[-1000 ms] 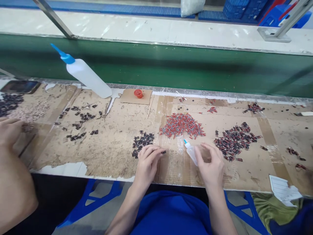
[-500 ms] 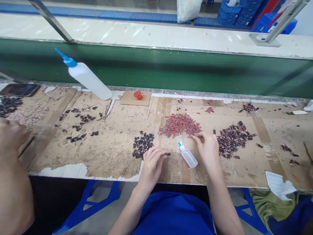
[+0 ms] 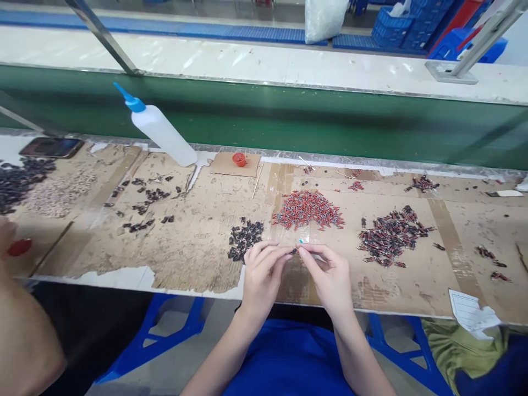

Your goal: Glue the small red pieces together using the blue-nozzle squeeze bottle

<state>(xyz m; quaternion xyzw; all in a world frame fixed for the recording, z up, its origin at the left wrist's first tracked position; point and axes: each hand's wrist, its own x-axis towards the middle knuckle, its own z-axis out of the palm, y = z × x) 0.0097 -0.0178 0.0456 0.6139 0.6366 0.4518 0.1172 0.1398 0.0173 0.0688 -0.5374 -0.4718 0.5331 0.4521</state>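
Since the earlier head view, the right hand (image 3: pixel 330 275) has come from the red pile (image 3: pixel 307 210) to meet the left hand (image 3: pixel 264 272). Left fingers pinch a black piece (image 3: pixel 294 251); right fingers seemingly pinch a red piece (image 3: pixel 299 249) beside it, probably for steadiness. Ahead of the fingertips lies the red pile, the black pile (image 3: pixel 245 237) beside the left knuckles, presumably for reach.

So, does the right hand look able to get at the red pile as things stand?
Probably yes: the red pile lies just beyond the right hand, with only a blue tip seen between, though that hand is engaged at a dark part.
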